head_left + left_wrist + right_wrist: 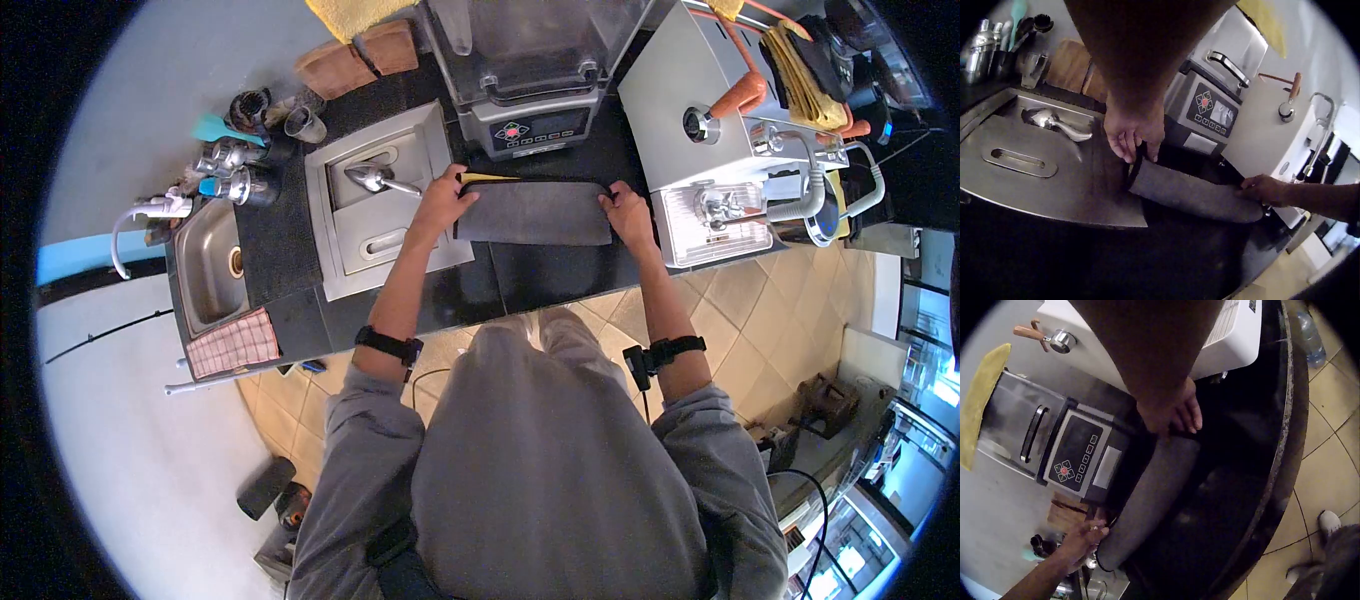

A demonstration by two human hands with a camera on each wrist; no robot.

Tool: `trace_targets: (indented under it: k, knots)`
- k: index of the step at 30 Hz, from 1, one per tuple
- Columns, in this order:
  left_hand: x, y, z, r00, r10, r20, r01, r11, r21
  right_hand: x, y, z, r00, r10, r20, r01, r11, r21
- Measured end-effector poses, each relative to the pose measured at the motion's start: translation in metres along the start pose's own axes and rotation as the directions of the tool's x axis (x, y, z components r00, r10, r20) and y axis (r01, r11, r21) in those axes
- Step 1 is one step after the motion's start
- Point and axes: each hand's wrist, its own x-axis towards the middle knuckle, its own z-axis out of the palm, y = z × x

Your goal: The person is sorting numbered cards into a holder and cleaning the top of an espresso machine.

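Observation:
A dark grey mat (pixel 535 212) with a black edge lies across the counter in front of the blender, its far side bent up or folded over. At its left end the left hand (pixel 442 205) pinches the edge, where a bit of yellow shows. The right hand (pixel 628 217) grips the opposite end by its far corner. In the left wrist view the mat (pixel 1191 192) curves between the left hand (pixel 1135 134) and the right hand (pixel 1269 190). The right wrist view shows the same mat (pixel 1147 500), its underside hidden.
Behind the mat stands a blender (pixel 535 125). To the left are a steel panel (pixel 345 240) with a metal scoop (pixel 375 178), and a sink (pixel 212 265) with a checked cloth (pixel 235 343). A white espresso machine (pixel 650 110) stands on the right.

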Motion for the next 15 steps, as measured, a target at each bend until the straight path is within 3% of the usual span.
trace_targets:
  k: [1,3,4,6,10,13,15]
  knots:
    - [0.001,-0.008,0.001,1.0,0.001,0.008,-0.001,1.0,0.001,0.001,0.002,0.002,1.0,0.005,0.012,-0.005,1.0,-0.007]
    - [0.002,-0.016,0.002,0.989,0.146,-0.01,-0.146,0.986,-0.074,-0.002,0.004,0.002,1.0,0.01,0.026,-0.01,1.0,-0.014]
    - [0.004,-0.016,0.002,0.989,0.149,-0.011,-0.149,0.986,-0.074,-0.002,0.002,0.0,1.0,0.011,0.016,-0.011,1.0,0.001]
    - [0.007,-0.015,0.006,0.977,0.136,-0.163,-0.148,0.987,-0.064,-0.002,0.001,-0.001,1.0,0.014,0.005,-0.014,1.0,0.016]
    - [0.01,-0.012,0.011,0.986,0.065,-0.152,-0.074,0.996,-0.056,-0.003,0.004,0.004,0.999,0.033,-0.023,-0.033,0.999,0.025]
    - [0.011,-0.014,0.019,0.961,0.056,-0.269,-0.092,0.988,-0.123,-0.005,-0.001,0.001,0.998,0.026,-0.057,-0.024,0.999,0.035]
    - [0.01,-0.015,0.023,0.91,0.198,-0.365,-0.223,0.974,-0.028,-0.007,-0.001,0.0,0.998,0.036,-0.053,-0.034,0.999,0.039]
